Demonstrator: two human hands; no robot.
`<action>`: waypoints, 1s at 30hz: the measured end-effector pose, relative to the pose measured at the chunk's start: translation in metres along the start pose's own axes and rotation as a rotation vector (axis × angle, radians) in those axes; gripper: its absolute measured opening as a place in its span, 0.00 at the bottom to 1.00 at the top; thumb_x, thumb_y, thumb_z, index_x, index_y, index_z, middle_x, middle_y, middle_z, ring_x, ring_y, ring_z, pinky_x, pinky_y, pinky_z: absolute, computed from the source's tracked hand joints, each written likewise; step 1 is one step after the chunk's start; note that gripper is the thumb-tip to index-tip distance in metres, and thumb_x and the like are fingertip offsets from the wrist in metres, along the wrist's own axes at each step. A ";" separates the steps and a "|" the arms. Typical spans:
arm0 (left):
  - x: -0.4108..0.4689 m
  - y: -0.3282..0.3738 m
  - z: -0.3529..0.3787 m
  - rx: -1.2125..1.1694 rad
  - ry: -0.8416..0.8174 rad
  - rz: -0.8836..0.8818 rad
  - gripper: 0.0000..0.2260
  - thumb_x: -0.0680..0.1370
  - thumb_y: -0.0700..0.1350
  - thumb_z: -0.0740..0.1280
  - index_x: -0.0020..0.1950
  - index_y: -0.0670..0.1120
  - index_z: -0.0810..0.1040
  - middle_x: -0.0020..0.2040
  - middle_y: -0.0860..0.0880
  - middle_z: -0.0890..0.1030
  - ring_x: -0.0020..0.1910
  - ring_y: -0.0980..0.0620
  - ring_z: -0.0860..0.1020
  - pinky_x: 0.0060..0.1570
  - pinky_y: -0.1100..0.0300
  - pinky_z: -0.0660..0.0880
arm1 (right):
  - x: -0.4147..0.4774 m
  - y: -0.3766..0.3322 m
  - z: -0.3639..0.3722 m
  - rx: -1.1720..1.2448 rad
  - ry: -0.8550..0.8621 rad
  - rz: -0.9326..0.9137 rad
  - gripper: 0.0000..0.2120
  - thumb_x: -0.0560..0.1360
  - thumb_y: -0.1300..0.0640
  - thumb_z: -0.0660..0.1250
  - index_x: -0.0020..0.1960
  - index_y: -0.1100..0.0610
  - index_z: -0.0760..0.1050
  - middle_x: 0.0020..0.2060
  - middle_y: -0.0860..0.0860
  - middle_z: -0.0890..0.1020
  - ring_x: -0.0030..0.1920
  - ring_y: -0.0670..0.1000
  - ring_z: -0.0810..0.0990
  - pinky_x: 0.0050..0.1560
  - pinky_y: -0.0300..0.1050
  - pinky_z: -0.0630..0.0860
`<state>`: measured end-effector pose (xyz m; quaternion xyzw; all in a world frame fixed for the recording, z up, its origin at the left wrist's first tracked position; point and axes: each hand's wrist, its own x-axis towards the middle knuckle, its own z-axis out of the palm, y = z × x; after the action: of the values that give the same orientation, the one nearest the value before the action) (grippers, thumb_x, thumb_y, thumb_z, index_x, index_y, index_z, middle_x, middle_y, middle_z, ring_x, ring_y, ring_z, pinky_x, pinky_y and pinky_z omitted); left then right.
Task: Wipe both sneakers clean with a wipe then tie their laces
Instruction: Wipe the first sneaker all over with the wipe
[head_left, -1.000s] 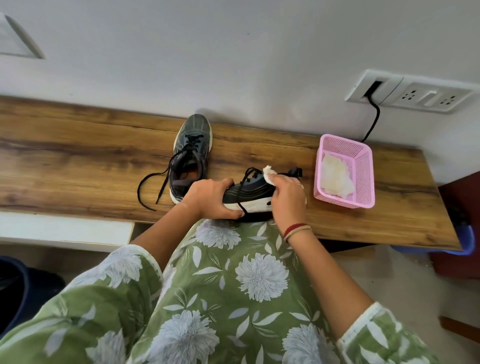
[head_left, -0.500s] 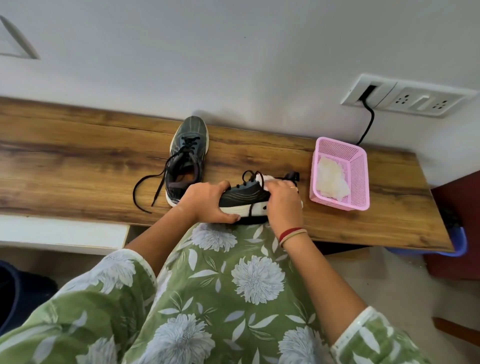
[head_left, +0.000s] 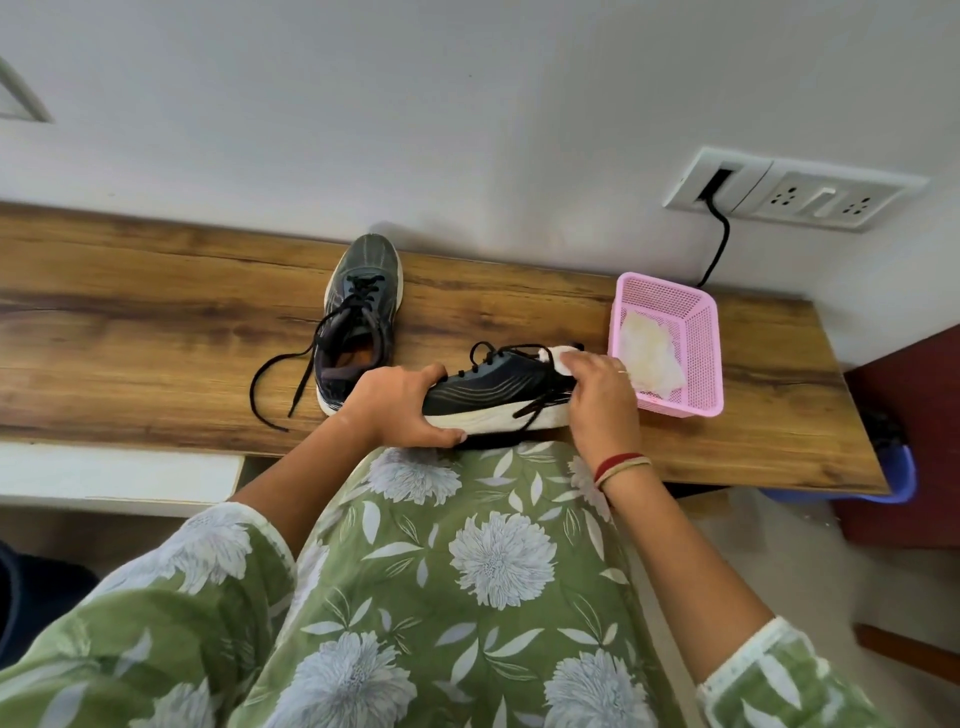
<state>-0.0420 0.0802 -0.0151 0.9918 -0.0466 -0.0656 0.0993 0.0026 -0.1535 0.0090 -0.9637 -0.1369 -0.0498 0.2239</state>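
A dark sneaker with a white sole lies sideways near the front edge of the wooden shelf, toe pointing right. My left hand grips its heel end. My right hand holds a white wipe against the toe end of the shoe. The second dark sneaker stands behind and to the left, toe toward the wall, with its black laces untied and trailing over the wood.
A pink mesh basket holding more white wipes sits right of my right hand. A socket plate with a black cable is on the wall above it. A blue bin stands under the shelf's right end.
My right hand has slid the wipe rightward along the sneaker toward its toe, close to the basket. My left hand keeps its grip on the heel end.
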 end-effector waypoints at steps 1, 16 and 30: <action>0.000 0.000 0.001 -0.002 0.000 0.000 0.46 0.55 0.78 0.50 0.63 0.51 0.71 0.32 0.54 0.74 0.38 0.49 0.80 0.32 0.60 0.68 | -0.002 0.001 0.004 -0.041 -0.041 -0.024 0.18 0.74 0.72 0.58 0.61 0.62 0.76 0.57 0.57 0.79 0.60 0.57 0.73 0.62 0.48 0.68; 0.004 -0.002 -0.002 -0.038 -0.059 -0.022 0.48 0.55 0.78 0.51 0.65 0.50 0.70 0.33 0.55 0.75 0.39 0.49 0.80 0.36 0.59 0.73 | -0.004 0.001 0.014 -0.055 -0.080 0.021 0.20 0.75 0.71 0.56 0.64 0.60 0.73 0.60 0.55 0.77 0.62 0.55 0.70 0.64 0.46 0.66; 0.001 -0.002 0.000 -0.038 -0.067 -0.016 0.45 0.56 0.78 0.52 0.64 0.51 0.70 0.35 0.51 0.80 0.37 0.49 0.79 0.36 0.56 0.76 | 0.005 -0.011 0.013 -0.140 -0.157 -0.014 0.20 0.74 0.71 0.55 0.62 0.60 0.74 0.57 0.55 0.78 0.59 0.56 0.70 0.60 0.46 0.66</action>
<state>-0.0406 0.0820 -0.0157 0.9873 -0.0409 -0.1003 0.1158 0.0046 -0.1370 0.0026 -0.9769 -0.1571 0.0147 0.1443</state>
